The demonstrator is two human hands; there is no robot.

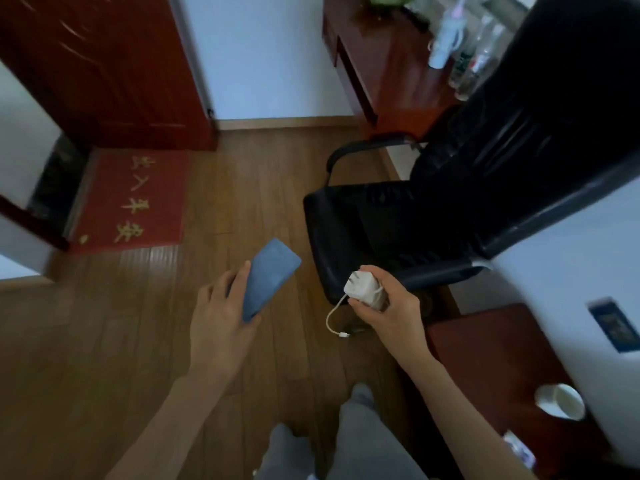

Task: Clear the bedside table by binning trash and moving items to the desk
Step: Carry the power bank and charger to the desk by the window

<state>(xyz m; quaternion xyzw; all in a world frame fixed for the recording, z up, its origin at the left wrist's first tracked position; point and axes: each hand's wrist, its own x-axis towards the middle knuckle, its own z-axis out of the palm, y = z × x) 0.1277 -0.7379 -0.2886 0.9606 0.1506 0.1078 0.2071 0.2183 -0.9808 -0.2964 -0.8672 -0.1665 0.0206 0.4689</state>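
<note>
We are midway: our left hand has a grip on the flat blue phone, our right hand a grip on the white corded charger block, both bound for the dark red wooden desk surface, while a white cup waits on the bedside surface.

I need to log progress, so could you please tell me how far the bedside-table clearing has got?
In hand: the left hand holds a flat blue phone, the right hand a white charger block with its cable dangling. Left: a white paper cup sits on the dark red bedside table. Nothing is visibly delivered to the reddish wooden desk yet.
</note>
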